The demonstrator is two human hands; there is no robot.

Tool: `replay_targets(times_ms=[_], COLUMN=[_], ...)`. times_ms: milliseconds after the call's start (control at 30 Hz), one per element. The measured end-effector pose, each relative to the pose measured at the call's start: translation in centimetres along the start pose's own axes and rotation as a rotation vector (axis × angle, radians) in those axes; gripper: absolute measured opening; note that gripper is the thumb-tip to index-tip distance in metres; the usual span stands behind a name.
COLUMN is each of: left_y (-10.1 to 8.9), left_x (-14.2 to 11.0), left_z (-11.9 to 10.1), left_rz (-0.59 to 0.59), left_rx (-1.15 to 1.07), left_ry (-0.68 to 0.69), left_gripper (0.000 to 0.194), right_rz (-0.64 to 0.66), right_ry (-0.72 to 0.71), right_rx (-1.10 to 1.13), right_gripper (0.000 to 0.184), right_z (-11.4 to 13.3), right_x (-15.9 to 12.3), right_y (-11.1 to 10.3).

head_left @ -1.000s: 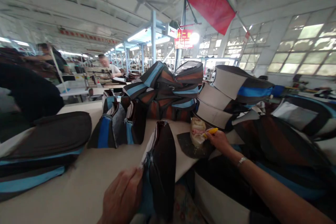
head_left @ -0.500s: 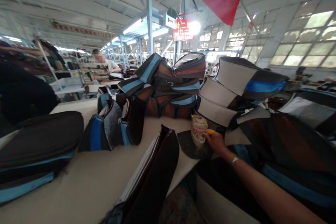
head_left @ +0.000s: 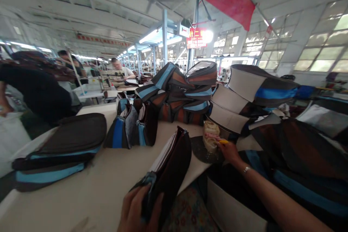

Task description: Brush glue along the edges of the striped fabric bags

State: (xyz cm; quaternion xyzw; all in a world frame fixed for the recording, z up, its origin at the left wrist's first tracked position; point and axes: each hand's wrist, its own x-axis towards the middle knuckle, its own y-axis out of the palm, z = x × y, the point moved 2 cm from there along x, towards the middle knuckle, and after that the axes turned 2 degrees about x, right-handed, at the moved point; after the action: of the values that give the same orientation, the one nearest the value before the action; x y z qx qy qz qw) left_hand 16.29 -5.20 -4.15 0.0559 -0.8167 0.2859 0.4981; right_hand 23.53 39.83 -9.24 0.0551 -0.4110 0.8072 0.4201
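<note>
My left hand (head_left: 137,208) grips the near end of a dark brown fabric bag piece (head_left: 175,163), its fingers wrapped over the edge. The piece stands tilted on the table, with a pale lining showing along its open side. My right hand (head_left: 230,151) is closed around the yellow handle of a brush (head_left: 223,141). The pinkish far end of the brush touches a cream-coloured, crusted container (head_left: 211,128); its contents cannot be made out. The container stands on a dark, stained pad (head_left: 201,148).
Blue-striped bag pieces (head_left: 116,132) stand beyond my left hand. Flat dark pieces (head_left: 73,134) lie stacked at left on the pale table (head_left: 108,185). Piled brown and blue pieces (head_left: 187,94) rise at the back, beige-sided ones (head_left: 231,116) at right. A person (head_left: 40,83) bends at far left.
My left hand has come into view at the bottom and taken hold of the dark brown piece. My right hand keeps the brush at the container. The view has shifted slightly left.
</note>
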Motion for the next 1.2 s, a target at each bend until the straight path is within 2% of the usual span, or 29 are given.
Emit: replay_targets(times_ms=[100, 233, 300, 367, 433, 533, 600, 700, 833, 900, 1000, 1133, 1200], left_y=[-0.5, -0.7, -0.8, -0.9, -1.2, -1.8, -2.1, -2.4, -2.6, -2.7, -2.8, -3.0, -3.1], left_x=[1.9, 4.9, 6.4, 7.6, 8.5, 9.3, 9.5, 9.8, 9.9, 9.8, 9.5, 9.2, 9.1], left_z=[-0.6, -2.0, -2.8, -3.5, -4.0, -4.5, -4.9, -5.5, -5.9, -5.8, -5.6, -5.6, -5.5], left_rz=[0.087, 0.259, 0.340, 0.394, 0.431, 0.463, 0.474, 0.478, 0.485, 0.482, 0.474, 0.449, 0.441], left_rx=[-0.135, -0.381, -0.477, -0.539, -0.568, -0.577, -0.586, -0.596, -0.599, -0.598, -0.596, -0.620, -0.609], left_ry=[-0.141, -0.336, -0.406, -0.450, -0.468, -0.495, -0.511, -0.527, -0.552, -0.562, -0.554, -0.543, -0.544], left_gripper=[0.025, 0.019, 0.018, 0.021, 0.023, 0.020, 0.019, 0.018, 0.016, 0.017, 0.018, 0.016, 0.016], right_rz=[-0.042, -0.128, -0.178, -0.206, -0.217, -0.165, -0.109, -0.033, 0.066, 0.058, -0.014, 0.106, 0.119], right_ry=[0.015, -0.017, -0.051, -0.110, -0.219, -0.436, -0.575, -0.778, -1.018, -1.066, -1.060, -1.123, -1.135], right_rx=[0.011, 0.090, 0.163, 0.278, 0.538, 0.721, 0.720, 0.653, 0.524, 0.447, 0.403, 0.439, 0.420], right_gripper=[0.047, 0.052, 0.048, 0.042, 0.031, 0.012, 0.008, 0.017, 0.018, 0.018, 0.020, 0.024, 0.026], right_z=[1.7, 6.1, 10.1, 15.1, 20.5, 27.1, 29.7, 31.5, 32.2, 32.2, 32.3, 32.6, 32.6], right_x=[-0.8, -1.1, -1.5, -2.7, -4.4, -7.2, -8.6, -9.3, -8.8, -8.5, -8.7, -9.8, -10.2], right_y=[-0.5, -3.4, -5.5, -7.5, -9.1, -10.1, -9.9, -8.4, -6.4, -6.4, -7.2, -7.0, -6.6])
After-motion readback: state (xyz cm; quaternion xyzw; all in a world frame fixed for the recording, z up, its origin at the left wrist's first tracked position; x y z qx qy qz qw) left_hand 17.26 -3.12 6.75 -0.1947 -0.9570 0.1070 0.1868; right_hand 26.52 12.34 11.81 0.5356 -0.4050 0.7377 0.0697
